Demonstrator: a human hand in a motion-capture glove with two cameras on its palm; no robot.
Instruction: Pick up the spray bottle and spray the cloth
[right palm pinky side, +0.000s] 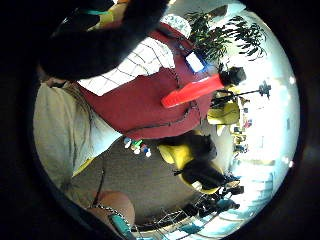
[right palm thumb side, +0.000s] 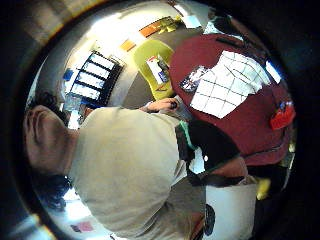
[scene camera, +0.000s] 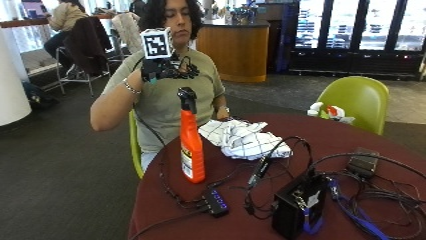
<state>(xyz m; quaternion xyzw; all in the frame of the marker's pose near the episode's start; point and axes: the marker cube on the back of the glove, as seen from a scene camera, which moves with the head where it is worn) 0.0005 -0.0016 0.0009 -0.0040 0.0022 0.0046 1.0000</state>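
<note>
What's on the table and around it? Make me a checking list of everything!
Surface: round dark red table.
Job's things: orange spray bottle upright near the table's edge, untouched; white checked cloth crumpled beside it.
Clutter: black box, small hub.
Grippers: gloved right hand raised at chest height, above the bottle, holding nothing.
Cables: black cables loop across the table.
Surroundings: green chair, wooden counter.
</note>
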